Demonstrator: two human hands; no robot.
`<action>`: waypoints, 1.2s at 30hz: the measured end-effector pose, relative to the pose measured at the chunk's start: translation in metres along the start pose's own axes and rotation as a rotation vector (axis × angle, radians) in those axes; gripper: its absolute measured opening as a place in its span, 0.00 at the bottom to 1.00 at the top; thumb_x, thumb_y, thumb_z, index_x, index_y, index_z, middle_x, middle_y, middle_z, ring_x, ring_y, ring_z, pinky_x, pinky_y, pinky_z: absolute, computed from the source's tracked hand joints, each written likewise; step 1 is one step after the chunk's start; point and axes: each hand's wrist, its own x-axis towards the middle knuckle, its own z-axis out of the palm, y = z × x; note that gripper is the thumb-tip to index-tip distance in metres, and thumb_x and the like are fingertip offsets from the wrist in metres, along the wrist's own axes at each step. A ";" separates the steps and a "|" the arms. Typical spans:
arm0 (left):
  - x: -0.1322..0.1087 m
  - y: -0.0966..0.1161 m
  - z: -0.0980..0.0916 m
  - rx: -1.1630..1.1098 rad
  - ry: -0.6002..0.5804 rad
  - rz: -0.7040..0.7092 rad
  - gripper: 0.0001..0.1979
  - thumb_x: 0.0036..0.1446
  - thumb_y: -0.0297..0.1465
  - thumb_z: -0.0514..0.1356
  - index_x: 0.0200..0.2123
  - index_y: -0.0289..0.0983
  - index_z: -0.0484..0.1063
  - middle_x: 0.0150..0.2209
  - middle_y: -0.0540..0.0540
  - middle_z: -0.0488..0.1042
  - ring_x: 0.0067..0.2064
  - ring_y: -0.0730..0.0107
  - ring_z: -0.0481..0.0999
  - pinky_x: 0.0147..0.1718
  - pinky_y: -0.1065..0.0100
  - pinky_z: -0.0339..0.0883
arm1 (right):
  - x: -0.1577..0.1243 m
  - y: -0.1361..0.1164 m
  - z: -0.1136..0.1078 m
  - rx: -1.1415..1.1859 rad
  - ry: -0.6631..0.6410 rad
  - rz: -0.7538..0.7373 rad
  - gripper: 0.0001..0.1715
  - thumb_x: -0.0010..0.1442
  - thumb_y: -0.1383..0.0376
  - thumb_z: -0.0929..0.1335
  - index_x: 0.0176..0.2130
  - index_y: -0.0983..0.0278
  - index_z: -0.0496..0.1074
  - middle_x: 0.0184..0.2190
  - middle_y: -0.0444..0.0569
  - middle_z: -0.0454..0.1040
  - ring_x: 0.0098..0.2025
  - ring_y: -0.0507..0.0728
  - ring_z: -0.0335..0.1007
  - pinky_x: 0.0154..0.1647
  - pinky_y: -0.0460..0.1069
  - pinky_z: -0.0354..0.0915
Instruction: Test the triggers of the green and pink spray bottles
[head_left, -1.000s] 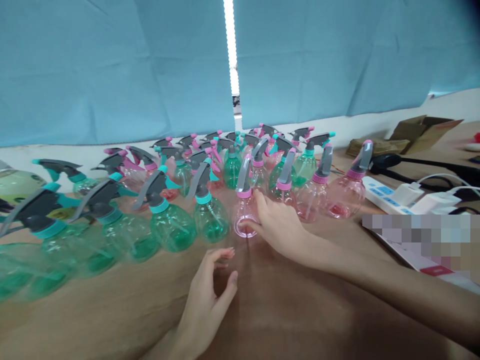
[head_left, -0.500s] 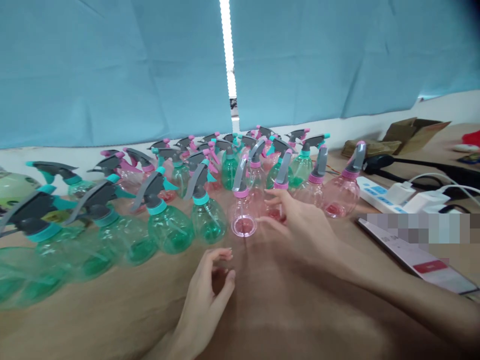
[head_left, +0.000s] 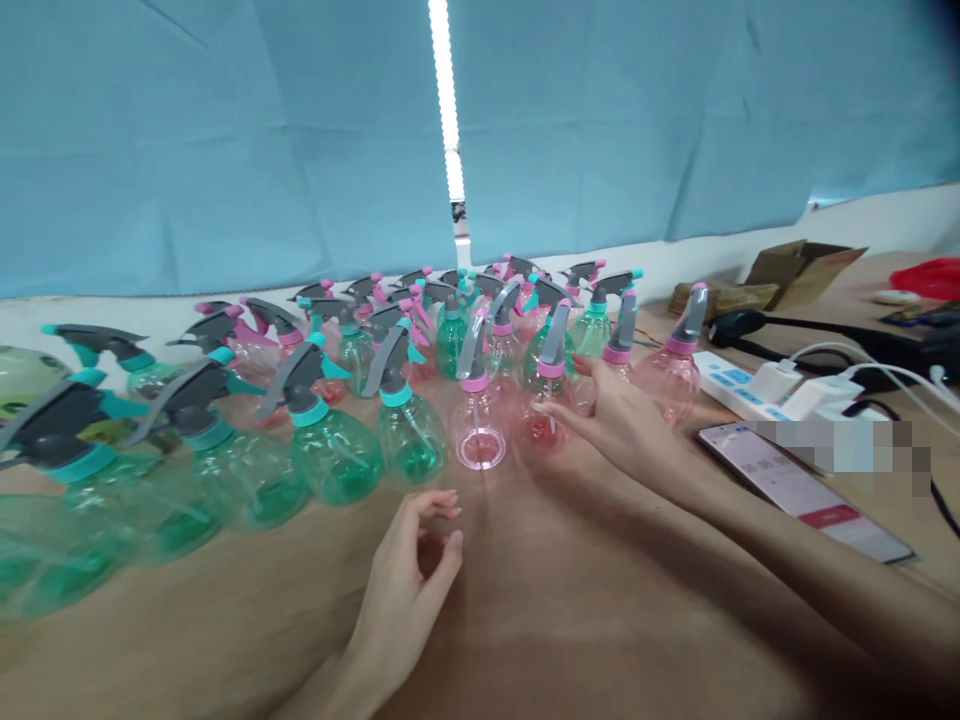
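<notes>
My right hand (head_left: 622, 415) is stretched over the front row, thumb and fingers apart. Its thumb overlaps the side of a pink spray bottle (head_left: 541, 432) with a grey trigger; whether it touches the bottle I cannot tell. Behind its fingers stands another pink spray bottle (head_left: 618, 354), partly hidden. To the left is a paler pink spray bottle (head_left: 481, 420) with a bright ring at its base. My left hand (head_left: 409, 580) hovers low at the front with curled, parted fingers and nothing in them. The nearest green spray bottle (head_left: 411, 435) stands just beyond it.
Several more green and pink spray bottles crowd the wooden table (head_left: 525, 620) at left and behind. On the right are a phone (head_left: 806, 490), a white power strip (head_left: 739, 388) with plugs and cables, a black object (head_left: 825, 335) and a cardboard box (head_left: 802, 275). A blue curtain (head_left: 225, 150) hangs behind.
My right hand has shifted rightward relative to the bottles, uncovering more of the pink bottle by its thumb. My left hand keeps nearly the same pose. The view has turned slightly right.
</notes>
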 end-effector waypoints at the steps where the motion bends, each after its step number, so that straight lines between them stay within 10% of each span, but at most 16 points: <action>1: 0.000 0.000 0.000 -0.003 0.000 0.002 0.09 0.62 0.30 0.52 0.46 0.42 0.62 0.45 0.46 0.70 0.47 0.65 0.73 0.46 0.58 0.68 | 0.002 -0.001 0.003 0.016 -0.008 -0.004 0.40 0.59 0.46 0.65 0.59 0.70 0.59 0.54 0.66 0.69 0.53 0.72 0.68 0.46 0.62 0.66; 16: -0.001 -0.004 0.000 -0.027 -0.009 0.010 0.08 0.62 0.31 0.52 0.45 0.44 0.62 0.44 0.48 0.70 0.46 0.66 0.73 0.46 0.57 0.68 | -0.017 -0.016 -0.012 -0.151 -0.161 0.065 0.27 0.59 0.44 0.64 0.43 0.63 0.66 0.37 0.54 0.76 0.36 0.67 0.75 0.28 0.53 0.62; 23: -0.003 0.001 -0.001 -0.058 -0.046 0.063 0.12 0.61 0.33 0.55 0.48 0.44 0.62 0.48 0.46 0.68 0.47 0.64 0.73 0.46 0.57 0.69 | -0.054 -0.034 -0.024 -0.001 -0.184 -0.150 0.28 0.56 0.41 0.65 0.41 0.62 0.64 0.33 0.48 0.72 0.33 0.60 0.72 0.27 0.51 0.62; 36: 0.005 0.078 -0.029 -0.039 -0.098 0.229 0.29 0.50 0.31 0.62 0.56 0.40 0.59 0.56 0.40 0.67 0.55 0.53 0.68 0.55 0.49 0.63 | -0.090 -0.089 0.011 0.524 -0.199 -0.235 0.32 0.42 0.46 0.75 0.39 0.61 0.66 0.38 0.52 0.70 0.39 0.62 0.68 0.36 0.57 0.68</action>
